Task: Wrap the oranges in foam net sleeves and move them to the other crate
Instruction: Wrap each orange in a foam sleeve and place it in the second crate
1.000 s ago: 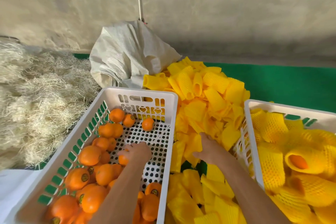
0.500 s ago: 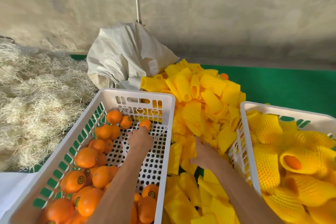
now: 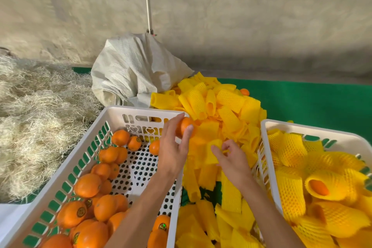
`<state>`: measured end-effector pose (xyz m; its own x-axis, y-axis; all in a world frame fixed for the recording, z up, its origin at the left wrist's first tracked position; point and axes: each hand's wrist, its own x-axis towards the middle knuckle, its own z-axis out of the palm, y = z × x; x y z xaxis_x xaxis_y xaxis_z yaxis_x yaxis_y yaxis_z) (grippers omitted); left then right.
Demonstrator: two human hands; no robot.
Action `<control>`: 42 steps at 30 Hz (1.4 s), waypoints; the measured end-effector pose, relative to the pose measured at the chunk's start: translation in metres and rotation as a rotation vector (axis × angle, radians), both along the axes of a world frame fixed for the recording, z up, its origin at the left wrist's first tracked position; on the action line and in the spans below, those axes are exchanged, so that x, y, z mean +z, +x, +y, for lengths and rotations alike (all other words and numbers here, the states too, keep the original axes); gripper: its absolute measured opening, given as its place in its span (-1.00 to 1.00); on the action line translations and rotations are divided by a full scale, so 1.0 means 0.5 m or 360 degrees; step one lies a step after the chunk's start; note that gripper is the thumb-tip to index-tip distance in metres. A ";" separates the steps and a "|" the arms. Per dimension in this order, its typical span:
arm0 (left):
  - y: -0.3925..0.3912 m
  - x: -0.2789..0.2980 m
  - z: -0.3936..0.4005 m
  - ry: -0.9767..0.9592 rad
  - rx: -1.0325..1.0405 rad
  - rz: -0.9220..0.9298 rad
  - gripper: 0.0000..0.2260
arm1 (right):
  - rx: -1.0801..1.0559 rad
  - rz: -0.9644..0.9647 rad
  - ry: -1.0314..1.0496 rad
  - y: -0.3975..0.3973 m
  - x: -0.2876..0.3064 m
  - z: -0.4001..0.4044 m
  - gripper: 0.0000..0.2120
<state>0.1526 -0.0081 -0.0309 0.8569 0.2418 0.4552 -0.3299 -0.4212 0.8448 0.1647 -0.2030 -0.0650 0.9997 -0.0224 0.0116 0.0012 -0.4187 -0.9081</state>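
Note:
My left hand [image 3: 174,145] grips a bare orange [image 3: 184,126] above the far right corner of the left white crate [image 3: 80,151], which holds several loose oranges [image 3: 87,185]. My right hand [image 3: 231,159] pinches a yellow foam net sleeve [image 3: 213,151] just to the right of the orange, over the pile of empty sleeves [image 3: 219,106] between the crates. The right white crate [image 3: 267,147] holds several oranges wrapped in sleeves [image 3: 322,187].
A white woven sack [image 3: 132,70] stands behind the left crate. Pale shredded straw [image 3: 36,123] is heaped on the left. Green matting [image 3: 312,98] covers the surface to the far right, below a concrete wall. One stray orange [image 3: 244,92] lies at the pile's far edge.
My left hand has picked an orange out of the left crate and lifted it to the right. My right hand has lifted a sleeve from the pile towards it.

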 end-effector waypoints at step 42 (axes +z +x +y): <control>0.003 0.003 -0.089 -0.1931 -0.0835 0.1180 -0.64 | -0.0095 0.0715 0.1663 -0.008 0.098 -0.016 -0.60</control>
<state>0.1542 -0.0525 -0.0295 0.9017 -0.2541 -0.3497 0.4262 0.6579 0.6209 0.1609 -0.2110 -0.0161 0.9057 0.1415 -0.3997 -0.4069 0.5545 -0.7259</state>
